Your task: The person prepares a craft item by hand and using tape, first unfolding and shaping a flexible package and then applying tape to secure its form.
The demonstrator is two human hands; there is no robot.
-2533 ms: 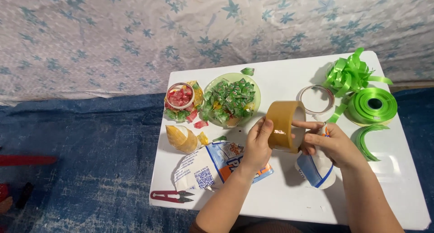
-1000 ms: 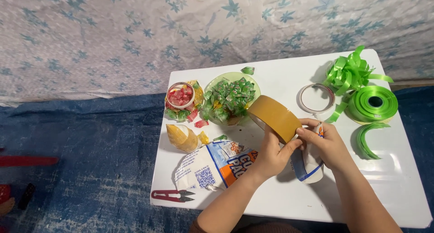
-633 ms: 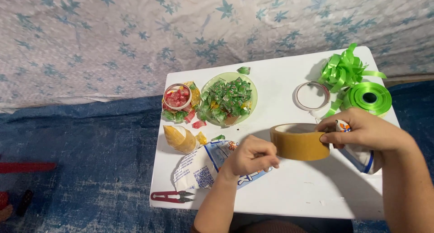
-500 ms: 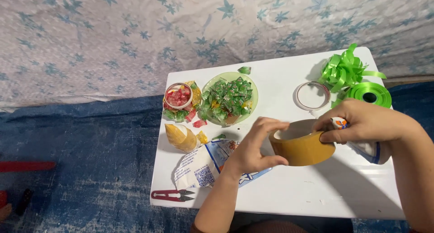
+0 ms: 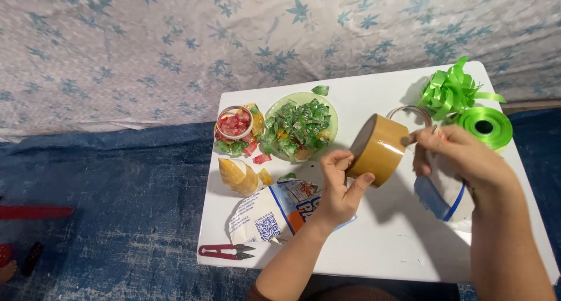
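Hands both grip the wide brown roll of packing tape, held above the white table. Left hand clamps its lower rim; right hand pinches the outer face. Judged light, rigid, with a sticky free end; best held by rim and core.

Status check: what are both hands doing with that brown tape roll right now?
Left hand grips wide brown tape roll above white table. Right hand pinches roll's far edge, white-and-blue pouch beneath it. Nothing blocking.
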